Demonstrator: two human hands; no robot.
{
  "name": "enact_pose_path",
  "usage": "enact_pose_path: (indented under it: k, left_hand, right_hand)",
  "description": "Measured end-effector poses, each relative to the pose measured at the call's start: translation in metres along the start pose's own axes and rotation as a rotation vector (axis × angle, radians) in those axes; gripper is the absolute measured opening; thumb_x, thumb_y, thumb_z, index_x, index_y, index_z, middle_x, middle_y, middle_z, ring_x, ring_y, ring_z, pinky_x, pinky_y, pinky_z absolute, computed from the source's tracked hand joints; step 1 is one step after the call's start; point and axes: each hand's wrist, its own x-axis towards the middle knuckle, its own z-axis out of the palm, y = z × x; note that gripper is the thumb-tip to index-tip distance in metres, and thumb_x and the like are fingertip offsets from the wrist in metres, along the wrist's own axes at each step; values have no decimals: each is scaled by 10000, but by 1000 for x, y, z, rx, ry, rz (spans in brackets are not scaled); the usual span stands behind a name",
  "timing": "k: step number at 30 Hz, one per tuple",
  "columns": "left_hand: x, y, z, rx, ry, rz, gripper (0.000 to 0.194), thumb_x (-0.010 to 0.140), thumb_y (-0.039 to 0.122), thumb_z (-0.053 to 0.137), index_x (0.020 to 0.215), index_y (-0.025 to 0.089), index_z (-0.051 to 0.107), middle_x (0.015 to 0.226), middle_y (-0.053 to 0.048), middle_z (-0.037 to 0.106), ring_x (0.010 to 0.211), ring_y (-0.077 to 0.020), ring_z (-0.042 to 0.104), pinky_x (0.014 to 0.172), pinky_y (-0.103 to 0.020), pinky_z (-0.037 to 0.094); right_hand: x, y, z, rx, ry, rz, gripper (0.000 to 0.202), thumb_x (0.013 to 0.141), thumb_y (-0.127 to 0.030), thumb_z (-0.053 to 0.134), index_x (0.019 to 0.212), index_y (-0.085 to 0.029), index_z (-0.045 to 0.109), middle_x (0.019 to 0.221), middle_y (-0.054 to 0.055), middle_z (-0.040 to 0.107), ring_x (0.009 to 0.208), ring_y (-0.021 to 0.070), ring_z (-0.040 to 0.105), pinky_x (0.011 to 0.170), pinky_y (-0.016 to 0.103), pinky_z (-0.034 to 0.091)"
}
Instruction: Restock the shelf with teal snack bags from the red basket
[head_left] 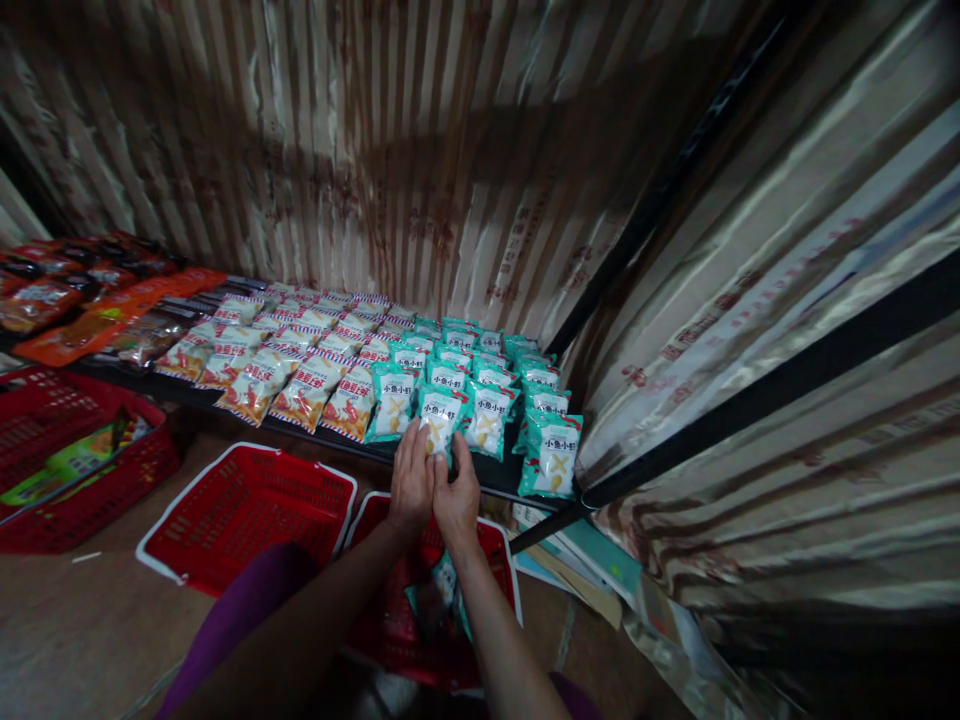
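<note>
Both my hands are on one teal-and-white snack bag [437, 412] at the front of the black shelf. My left hand [412, 478] grips its lower left side, and my right hand [457, 492] grips its lower right. Similar teal bags stand in rows around it, with one teal bag [394, 398] just left and another [490, 415] just right. Under my forearms sits a red basket [495, 548] with a white rim, holding a few teal packets [444, 580] partly hidden by my right arm.
Red-and-white snack bags [311, 390] fill the shelf's middle, and orange packages [90, 315] its left end. A second red basket [247, 500] and a third [45, 520] with a green packet stand on the floor. Black shelf posts [750, 400] and striped curtain stand right; flat cardboard [577, 580] lies below.
</note>
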Motion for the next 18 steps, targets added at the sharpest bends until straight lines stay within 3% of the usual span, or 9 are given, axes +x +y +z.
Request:
enact_pose_path:
  k: [5, 11, 15, 18]
  left_hand:
    - [18, 1, 4, 7, 0, -17, 449, 942, 292, 346, 1366, 147, 367, 1447, -169, 370, 1349, -232, 341, 1080, -435, 349]
    - [22, 0, 12, 52, 40, 152, 452, 940, 200, 320, 1388, 136, 322, 1473, -188, 310, 1400, -240, 229, 1087, -459, 328]
    - [23, 1, 14, 54, 64, 210, 471, 935, 188, 314, 1401, 118, 298, 1494, -202, 258, 1418, -254, 156, 1099, -485, 290]
    - [26, 3, 17, 52, 89, 206, 473, 935, 207, 332, 1395, 103, 296, 1495, -214, 248, 1419, -257, 151, 1097, -488, 284]
  right_hand:
    - [19, 0, 3, -112, 30, -131, 497, 885, -377, 396, 1306, -128, 483, 1275, 148, 577, 1160, 222, 550, 977, 374, 437]
    - [22, 14, -11, -293, 148, -388, 394, 924, -272, 358, 1235, -125, 550, 1318, 156, 533, 1253, 220, 438, 1036, 436, 367]
    - [23, 17, -23, -433, 230, -425, 352, 922, -229, 364, 1167, -166, 610, 1353, 130, 506, 1279, 239, 375, 1023, 459, 352]
    - [33, 15, -25, -548, 217, -418, 366, 917, -233, 365, 1197, -183, 594, 1410, 117, 448, 1345, 268, 274, 1042, 508, 300]
